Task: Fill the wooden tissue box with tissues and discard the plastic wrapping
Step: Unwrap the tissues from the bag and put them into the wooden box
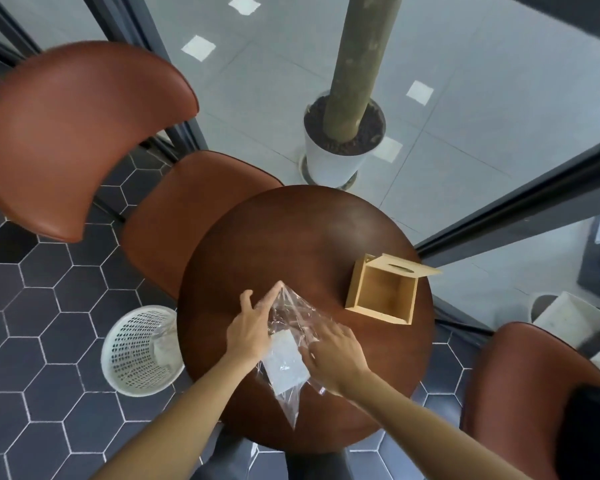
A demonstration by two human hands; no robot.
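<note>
A clear plastic wrapping (293, 317) with a white stack of tissues (286, 363) inside lies on the round dark wooden table (291, 237). My left hand (252, 327) grips the wrapping's left edge, fingers stretched along it toward its far tip. My right hand (335, 353) holds the wrapping's right side, fingers pressed into the plastic. The wooden tissue box (381, 294) stands at the table's right, its inside bare and its slotted lid (407, 266) hinged open to the far side.
A white perforated waste basket (136, 351) stands on the hexagon-tiled floor left of the table, with some clear plastic in it. Brown chairs sit at the far left (84, 133) and near right (520, 375). A white plant pot (340, 150) stands behind glass beyond the table.
</note>
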